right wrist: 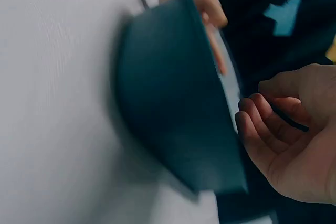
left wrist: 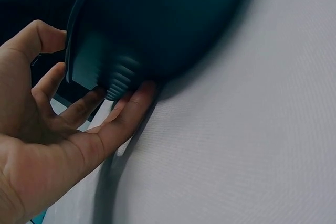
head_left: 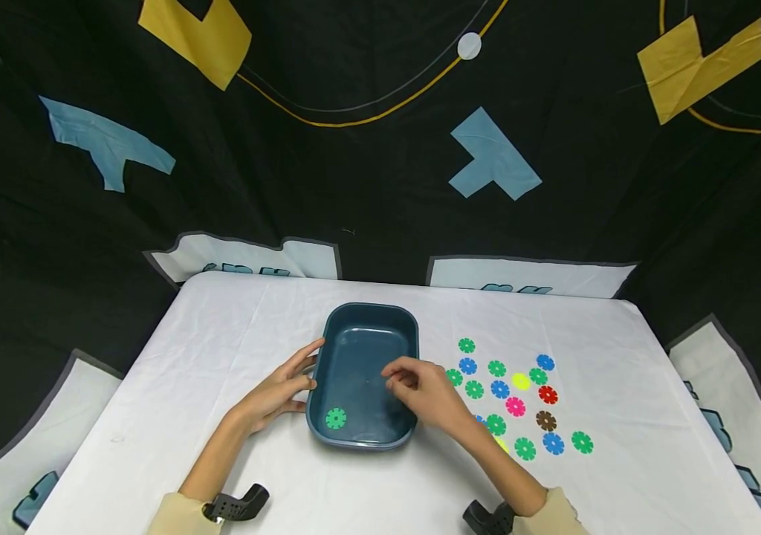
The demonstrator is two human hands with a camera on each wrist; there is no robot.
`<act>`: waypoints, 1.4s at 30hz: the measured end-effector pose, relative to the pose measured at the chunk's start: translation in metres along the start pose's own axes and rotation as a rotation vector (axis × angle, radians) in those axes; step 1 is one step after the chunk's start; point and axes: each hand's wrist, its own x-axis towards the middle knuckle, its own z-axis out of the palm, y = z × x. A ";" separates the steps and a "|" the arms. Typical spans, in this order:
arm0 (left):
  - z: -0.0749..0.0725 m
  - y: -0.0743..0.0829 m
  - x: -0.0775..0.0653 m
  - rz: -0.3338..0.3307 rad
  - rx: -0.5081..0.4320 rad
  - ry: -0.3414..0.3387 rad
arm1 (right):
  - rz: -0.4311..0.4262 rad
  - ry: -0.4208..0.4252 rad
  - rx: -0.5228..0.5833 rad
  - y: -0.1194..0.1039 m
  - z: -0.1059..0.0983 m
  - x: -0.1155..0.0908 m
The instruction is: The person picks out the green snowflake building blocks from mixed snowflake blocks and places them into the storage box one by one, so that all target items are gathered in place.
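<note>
A dark blue-green rectangular tray [head_left: 368, 371] stands on the white table. One green notched disc [head_left: 336, 418] lies inside it, near the front left corner. My left hand [head_left: 280, 392] is at the tray's left side, its fingers spread along the outer wall and rim; in the left wrist view the lower fingertips [left wrist: 144, 92] touch the wall near its base. Over the right half of the tray hovers my right hand [head_left: 426, 390], fingers loosely bent. In the right wrist view this hand [right wrist: 294, 135] is beside the tray rim, with no disc showing between the fingers.
Several loose notched discs lie right of the tray: green [head_left: 582, 442], blue [head_left: 553, 443], yellow [head_left: 521, 381], pink [head_left: 516, 406], red [head_left: 548, 394] and brown [head_left: 545, 420]. My right forearm [head_left: 497, 464] partly covers some. A black curtain [head_left: 380, 200] hangs behind the table.
</note>
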 end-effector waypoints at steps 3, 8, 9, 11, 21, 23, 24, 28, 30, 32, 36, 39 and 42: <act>0.000 0.000 0.001 -0.004 -0.003 0.003 | 0.050 0.060 -0.025 0.008 -0.025 -0.012; 0.000 0.000 0.000 0.001 -0.006 -0.004 | 0.093 0.145 -0.053 0.024 -0.069 -0.040; 0.000 0.000 0.000 0.004 -0.003 -0.008 | 0.102 0.158 -0.062 0.027 -0.077 -0.046; 0.000 0.001 -0.001 0.001 0.002 -0.010 | 0.131 0.180 -0.094 0.033 -0.092 -0.058; 0.001 0.000 0.001 -0.012 -0.004 0.003 | 0.426 0.216 -0.229 0.071 -0.136 -0.116; 0.000 0.000 0.001 -0.008 -0.002 0.003 | 0.470 0.197 -0.244 0.081 -0.142 -0.125; 0.000 0.001 0.001 -0.007 -0.003 0.002 | 0.495 0.186 -0.255 0.086 -0.144 -0.130; -0.001 0.001 0.001 -0.009 -0.005 0.000 | 0.620 0.136 -0.277 0.105 -0.153 -0.143; -0.001 0.001 0.000 -0.011 -0.010 0.002 | 0.672 0.117 -0.284 0.113 -0.155 -0.146; -0.001 0.001 0.000 -0.011 -0.007 0.000 | 0.690 0.102 -0.289 0.122 -0.156 -0.150; 0.000 0.001 0.000 -0.010 -0.005 0.006 | 0.693 0.092 -0.311 0.135 -0.156 -0.155; 0.000 0.001 0.000 -0.007 -0.005 0.007 | 0.705 0.101 -0.328 0.138 -0.156 -0.157; 0.000 0.001 -0.001 -0.005 -0.007 0.008 | 0.716 0.110 -0.343 0.139 -0.156 -0.157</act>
